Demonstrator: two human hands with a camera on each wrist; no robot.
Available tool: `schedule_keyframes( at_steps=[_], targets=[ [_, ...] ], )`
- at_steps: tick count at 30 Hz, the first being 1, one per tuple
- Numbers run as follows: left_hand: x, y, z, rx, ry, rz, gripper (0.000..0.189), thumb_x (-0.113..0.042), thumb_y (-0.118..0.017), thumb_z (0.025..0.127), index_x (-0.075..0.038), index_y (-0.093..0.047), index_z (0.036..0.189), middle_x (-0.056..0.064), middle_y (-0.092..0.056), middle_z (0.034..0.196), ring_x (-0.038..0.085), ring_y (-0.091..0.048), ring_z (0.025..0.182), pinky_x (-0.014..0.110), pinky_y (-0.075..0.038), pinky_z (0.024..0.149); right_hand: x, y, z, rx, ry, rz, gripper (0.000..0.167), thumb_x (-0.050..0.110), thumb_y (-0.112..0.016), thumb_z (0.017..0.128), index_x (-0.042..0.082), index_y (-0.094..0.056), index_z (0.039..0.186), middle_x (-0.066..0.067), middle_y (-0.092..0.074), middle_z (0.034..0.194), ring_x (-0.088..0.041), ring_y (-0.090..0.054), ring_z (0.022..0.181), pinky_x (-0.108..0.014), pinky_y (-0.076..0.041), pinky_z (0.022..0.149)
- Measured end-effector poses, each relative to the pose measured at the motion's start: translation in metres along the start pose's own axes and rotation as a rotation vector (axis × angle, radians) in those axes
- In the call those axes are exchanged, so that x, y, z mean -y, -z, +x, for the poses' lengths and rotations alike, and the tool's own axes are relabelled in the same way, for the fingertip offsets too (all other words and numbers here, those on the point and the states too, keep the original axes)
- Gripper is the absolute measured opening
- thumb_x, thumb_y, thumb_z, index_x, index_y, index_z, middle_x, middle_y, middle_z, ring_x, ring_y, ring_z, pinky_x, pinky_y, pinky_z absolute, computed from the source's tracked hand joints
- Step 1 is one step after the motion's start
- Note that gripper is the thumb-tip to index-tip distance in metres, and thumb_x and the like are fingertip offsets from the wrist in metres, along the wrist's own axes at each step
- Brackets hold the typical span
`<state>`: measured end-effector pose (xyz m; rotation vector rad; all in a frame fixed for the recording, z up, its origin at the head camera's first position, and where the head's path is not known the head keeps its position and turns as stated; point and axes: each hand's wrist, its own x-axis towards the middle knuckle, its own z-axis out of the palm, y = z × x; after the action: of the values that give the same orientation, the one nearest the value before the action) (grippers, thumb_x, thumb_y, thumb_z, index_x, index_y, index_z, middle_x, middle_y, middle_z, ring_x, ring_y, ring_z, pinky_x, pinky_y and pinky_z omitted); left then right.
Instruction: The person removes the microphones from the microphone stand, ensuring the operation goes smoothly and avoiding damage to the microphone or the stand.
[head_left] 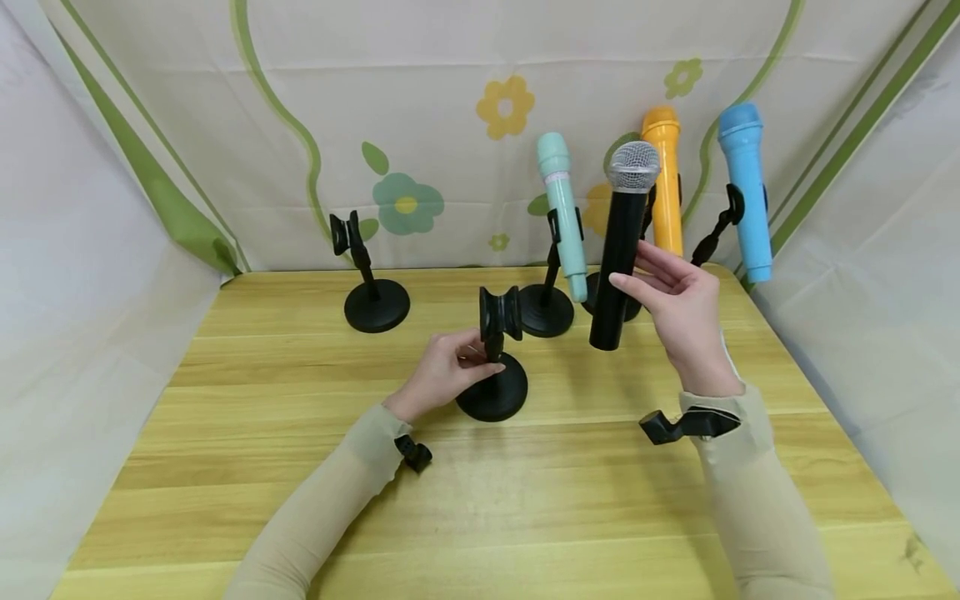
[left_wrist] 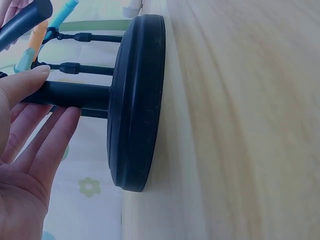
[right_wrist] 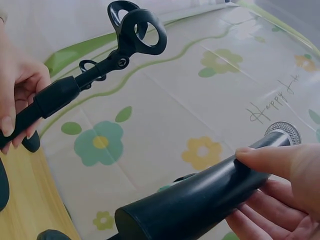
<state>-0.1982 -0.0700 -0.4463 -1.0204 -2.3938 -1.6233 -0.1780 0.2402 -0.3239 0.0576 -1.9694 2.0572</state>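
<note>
In the head view my right hand (head_left: 684, 312) pinches a black microphone (head_left: 624, 242) with a silver mesh head, held up above the table with its head uppermost. My left hand (head_left: 444, 371) grips the post of a black microphone stand (head_left: 495, 392), thumb on one side and fingers on the other. The left wrist view shows that stand's round base (left_wrist: 137, 105) on the wood. The stand's clip (right_wrist: 137, 30) holds nothing in the right wrist view. The black microphone (right_wrist: 200, 200) is apart from this clip, to its right.
Behind stand a mint microphone (head_left: 558, 204), an orange microphone (head_left: 664, 183) and a blue microphone (head_left: 746, 192), each tilted in a black stand. A bare black stand (head_left: 375, 304) is at the back left. A flowered curtain (head_left: 315, 67) rises behind the wooden table (head_left: 225, 467).
</note>
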Motion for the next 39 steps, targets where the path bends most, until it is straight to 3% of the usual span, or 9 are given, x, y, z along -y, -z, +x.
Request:
schedule_keyframes(
  at_steps=[12, 21, 31, 39],
  targets=[
    [-0.002, 0.000, 0.000, 0.002, 0.010, 0.000, 0.020, -0.014, -0.082, 0.090, -0.006, -0.072, 0.105, -0.003, -0.073, 0.091, 0.009, -0.072, 0.081, 0.029, -0.061, 0.075, -0.007, 0.018, -0.012, 0.009, -0.005, -0.063, 0.058, 0.006, -0.088, 0.080, 0.004, -0.067, 0.134, -0.007, -0.072, 0.119, -0.014, -0.071, 0.101, -0.022, -0.055, 0.087],
    [-0.002, 0.000, -0.001, -0.004, 0.010, -0.035, 0.019, -0.012, -0.082, 0.089, -0.006, -0.072, 0.104, -0.005, -0.073, 0.091, 0.011, -0.073, 0.082, 0.030, -0.061, 0.075, -0.015, 0.030, -0.018, 0.026, -0.040, -0.195, 0.057, 0.011, -0.088, 0.081, 0.007, -0.067, 0.134, -0.002, -0.073, 0.116, -0.011, -0.072, 0.099, -0.019, -0.055, 0.086],
    [-0.002, 0.000, -0.001, -0.002, 0.015, -0.025, 0.021, -0.012, -0.082, 0.088, -0.006, -0.073, 0.106, -0.004, -0.073, 0.092, 0.011, -0.073, 0.083, 0.029, -0.061, 0.076, -0.029, 0.042, -0.026, 0.074, -0.150, -0.450, 0.065, 0.036, -0.087, 0.083, 0.015, -0.064, 0.140, -0.004, -0.068, 0.130, -0.006, -0.069, 0.103, -0.018, -0.051, 0.091],
    [-0.001, -0.001, -0.001, -0.004, 0.006, -0.020, 0.023, -0.012, -0.082, 0.089, -0.004, -0.072, 0.107, -0.005, -0.073, 0.092, 0.009, -0.072, 0.082, 0.029, -0.061, 0.076, -0.047, 0.053, -0.029, 0.093, -0.178, -0.492, 0.067, 0.037, -0.086, 0.084, 0.010, -0.062, 0.141, -0.009, -0.067, 0.132, -0.005, -0.069, 0.104, -0.018, -0.051, 0.091]
  ],
)
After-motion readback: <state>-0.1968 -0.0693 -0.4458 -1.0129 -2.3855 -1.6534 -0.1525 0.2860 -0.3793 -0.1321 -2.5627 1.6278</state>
